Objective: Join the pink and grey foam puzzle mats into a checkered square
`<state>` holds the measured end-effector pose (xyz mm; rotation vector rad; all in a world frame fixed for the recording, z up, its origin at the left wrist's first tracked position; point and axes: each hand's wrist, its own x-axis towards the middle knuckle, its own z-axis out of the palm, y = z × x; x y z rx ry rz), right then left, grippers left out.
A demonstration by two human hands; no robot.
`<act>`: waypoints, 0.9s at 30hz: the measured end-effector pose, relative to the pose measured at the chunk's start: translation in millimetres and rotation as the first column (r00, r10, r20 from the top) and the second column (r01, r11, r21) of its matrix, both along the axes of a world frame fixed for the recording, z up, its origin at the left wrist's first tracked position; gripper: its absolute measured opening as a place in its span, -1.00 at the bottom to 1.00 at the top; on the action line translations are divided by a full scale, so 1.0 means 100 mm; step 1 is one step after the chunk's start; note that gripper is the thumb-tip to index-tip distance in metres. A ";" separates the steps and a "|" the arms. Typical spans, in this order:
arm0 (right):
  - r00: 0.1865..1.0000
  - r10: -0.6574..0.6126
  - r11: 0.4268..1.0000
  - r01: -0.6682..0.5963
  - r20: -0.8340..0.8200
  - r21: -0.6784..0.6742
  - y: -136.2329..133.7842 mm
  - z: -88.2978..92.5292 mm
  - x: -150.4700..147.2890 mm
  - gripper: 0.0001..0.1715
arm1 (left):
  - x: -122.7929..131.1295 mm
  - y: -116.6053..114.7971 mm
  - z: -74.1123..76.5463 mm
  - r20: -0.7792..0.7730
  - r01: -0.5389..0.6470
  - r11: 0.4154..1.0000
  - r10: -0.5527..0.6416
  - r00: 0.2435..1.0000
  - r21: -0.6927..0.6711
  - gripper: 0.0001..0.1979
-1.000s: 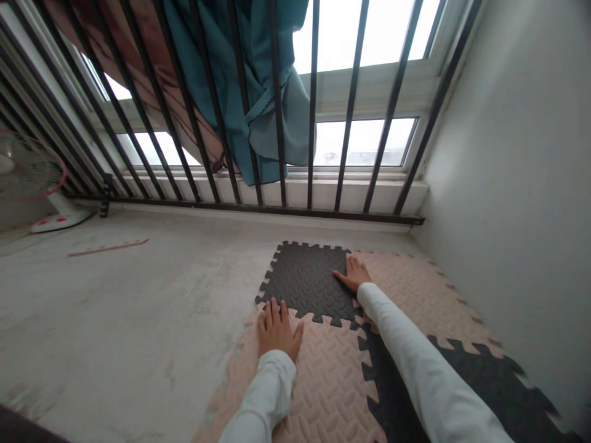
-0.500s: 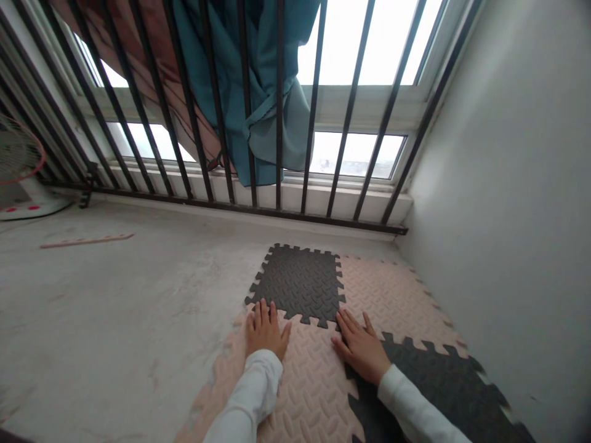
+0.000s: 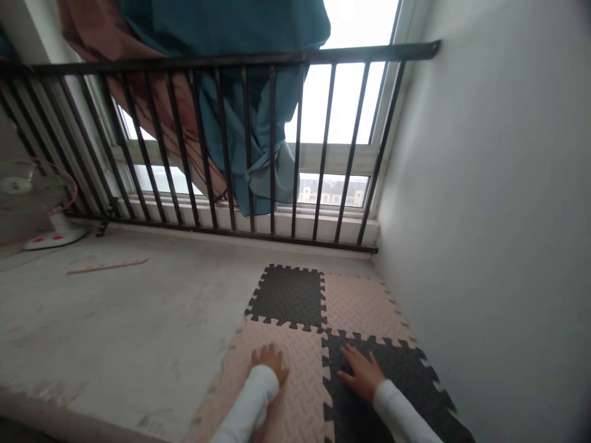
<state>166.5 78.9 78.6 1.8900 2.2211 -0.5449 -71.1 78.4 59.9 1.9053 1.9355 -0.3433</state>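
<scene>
My left hand (image 3: pixel 270 362) rests palm down, fingers apart, on the near pink foam mat tile (image 3: pixel 300 387). Over the near black foam tile (image 3: pixel 397 381) my right hand (image 3: pixel 362 372) is spread, holding nothing; whether it presses on the tile I cannot tell. Beyond the hands lie a far black foam tile (image 3: pixel 290 295) and a far pink foam tile (image 3: pixel 362 307). All of them have jigsaw-toothed edges and a raised tread pattern. The far black tile's teeth meet both pink tiles along its near and right sides.
A white wall (image 3: pixel 484 215) rises at the right. Behind the tiles runs a black metal railing (image 3: pixel 231 231), with blue and pink curtains (image 3: pixel 231 135) and a window beyond. On the grey floor (image 3: pixel 161 326) lie a thin pink strip (image 3: pixel 107 266) and, far left, a fan (image 3: pixel 60 231).
Both hands have drawn back toward me, off the seams of the far black tile. My view has tilted up and back, showing the railing's top bar.
</scene>
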 end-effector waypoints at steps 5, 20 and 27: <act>0.973 -0.215 0.976 0.212 0.082 0.043 -0.81 -0.26 0.49 -0.29 | 0.54 -0.83 0.05 0.083 0.183 0.977 -0.174 0.981 -0.113 -0.26; 0.891 -0.415 0.910 0.409 0.185 0.072 -1.55 -0.24 0.63 -0.24 | 0.51 -1.71 0.11 0.194 0.174 0.985 -0.173 0.966 0.013 -0.39; 0.887 -0.453 0.889 0.443 0.090 0.114 -1.39 -0.27 0.69 -0.06 | 0.40 -1.79 0.06 0.244 0.029 0.999 -0.038 0.969 0.041 -0.47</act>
